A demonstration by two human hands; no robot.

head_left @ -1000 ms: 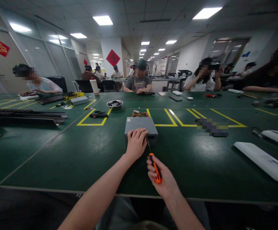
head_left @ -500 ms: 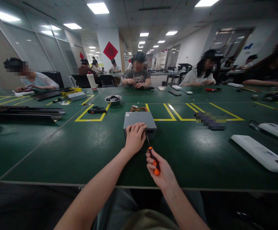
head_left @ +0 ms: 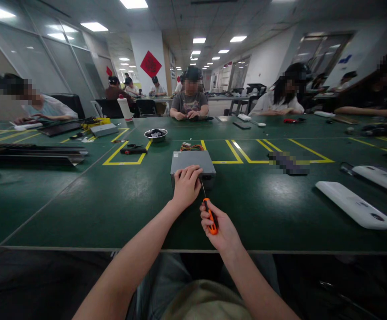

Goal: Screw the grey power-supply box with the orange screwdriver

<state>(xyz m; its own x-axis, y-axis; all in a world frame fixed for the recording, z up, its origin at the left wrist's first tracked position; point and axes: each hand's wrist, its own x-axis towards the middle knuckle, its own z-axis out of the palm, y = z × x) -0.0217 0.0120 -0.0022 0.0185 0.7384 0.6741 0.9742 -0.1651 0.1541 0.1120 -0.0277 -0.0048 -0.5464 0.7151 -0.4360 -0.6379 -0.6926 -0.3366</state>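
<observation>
A grey metal computer power supply (head_left: 193, 161) rests on the green table, with bundled coloured cables (head_left: 191, 147) at its far side. My left hand (head_left: 186, 187) grips its near edge, fingers over the top and front. My right hand (head_left: 220, 226) is closed around the orange and black handle of a screwdriver (head_left: 211, 217). The screwdriver's thin shaft points up and away to the near face of the power supply, just right of my left fingers. My left hand partly covers that face, and the exact spot the tip touches is hard to see.
A metal bowl (head_left: 155, 135) of small dark parts and a black tool (head_left: 133, 150) lie beyond, left. Long dark metal rails (head_left: 33, 154) lie far left. White casings (head_left: 356, 205) and a blurred dark object (head_left: 288, 163) are right. Several people sit around.
The view has tilted down slightly, so the scene sits a little higher and further left. Both hands keep their hold, and the screwdriver stays at the power supply's near face.
</observation>
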